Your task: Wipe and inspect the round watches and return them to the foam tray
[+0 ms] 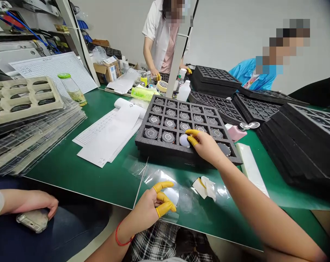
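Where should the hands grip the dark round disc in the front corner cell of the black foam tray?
Pinch the rim of the dark round disc from directly above, at two opposite edges, using the right hand. It lies flat and sunk in a square cell of the foam tray, so the cell's corners probably offer the best finger room beside the round edge.

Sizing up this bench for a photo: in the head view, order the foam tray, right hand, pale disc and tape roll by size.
Foam tray, largest.
Right hand, next.
Pale disc and tape roll look alike; the tape's farther away, so unranked.
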Demonstrator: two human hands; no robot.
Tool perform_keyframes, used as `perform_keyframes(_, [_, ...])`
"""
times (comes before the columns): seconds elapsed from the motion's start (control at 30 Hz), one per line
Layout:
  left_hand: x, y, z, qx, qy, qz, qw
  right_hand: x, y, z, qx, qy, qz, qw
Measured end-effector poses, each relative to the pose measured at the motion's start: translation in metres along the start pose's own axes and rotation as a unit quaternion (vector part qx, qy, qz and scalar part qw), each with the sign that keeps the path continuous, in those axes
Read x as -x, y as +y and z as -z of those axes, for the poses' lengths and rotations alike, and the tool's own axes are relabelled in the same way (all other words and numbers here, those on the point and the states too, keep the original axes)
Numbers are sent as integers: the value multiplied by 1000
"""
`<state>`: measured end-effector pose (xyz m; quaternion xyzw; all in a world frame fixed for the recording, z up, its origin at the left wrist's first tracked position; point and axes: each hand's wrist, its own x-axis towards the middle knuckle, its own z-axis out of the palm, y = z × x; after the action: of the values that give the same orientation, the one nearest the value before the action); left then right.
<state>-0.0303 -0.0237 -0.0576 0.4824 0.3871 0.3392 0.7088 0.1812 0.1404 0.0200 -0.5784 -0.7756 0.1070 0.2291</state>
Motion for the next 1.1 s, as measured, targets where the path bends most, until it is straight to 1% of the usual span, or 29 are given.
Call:
perform_keyframes(0.07, [-4, -2, 5, 7, -3, 0, 1000, 5, 0, -1, 40, 18, 22, 999])
perform_keyframes(0.17, [-10, -3, 10, 19, 1, 7, 1000, 9, -3, -1, 109, 63, 69, 990])
perform_keyframes(0.27, [-14, -3, 15, 49, 12, 19, 999, 3, -15, -6, 119, 110, 95, 982])
perform_keyframes(0.33, [-15, -3, 18, 85, 11, 24, 996, -4, -27, -14, 112, 101, 89, 985])
perform_keyframes(0.4, [-14, -3, 20, 117, 6, 27, 993, -12, -39, -24, 108, 58, 69, 990])
perform_keyframes(0.47, [-13, -4, 22, 136, 2, 26, 990, -19, -47, -32, 75, 27, 37, 996])
perform_keyframes(0.57, [-12, -5, 23, 157, 0, 20, 987, -24, -47, -38, 3, 33, -2, 999])
perform_keyframes(0.63, [-12, -5, 23, 170, 2, 22, 985, -24, -43, -37, -49, 45, -8, 998])
perform_keyframes(0.73, [-14, -4, 23, 168, 8, 29, 985, -20, -41, -32, -117, 39, -3, 992])
perform_keyframes(0.8, [-14, -4, 22, 172, 13, 26, 985, -13, -43, -30, -127, 53, 4, 990])
perform_keyframes(0.87, [-12, -3, 21, 177, 19, 16, 984, 2, -49, -27, -116, 103, 39, 987])
perform_keyframes(0.93, [-9, -2, 20, 177, 19, 8, 984, 25, -55, -27, -108, 140, 125, 976])
perform_keyframes(0.97, [-7, 0, 19, 179, 13, 2, 984, 39, -58, -27, -111, 136, 188, 966])
perform_keyframes(1.03, [-3, 3, 17, 190, -12, -12, 982, 69, -62, -30, -133, 87, 301, 940])
perform_keyframes(1.07, [-1, 4, 16, 196, -26, -16, 980, 84, -63, -31, -143, 58, 340, 928])
perform_keyframes(1.1, [0, 6, 15, 198, -37, -17, 979, 97, -62, -33, -149, 36, 364, 919])
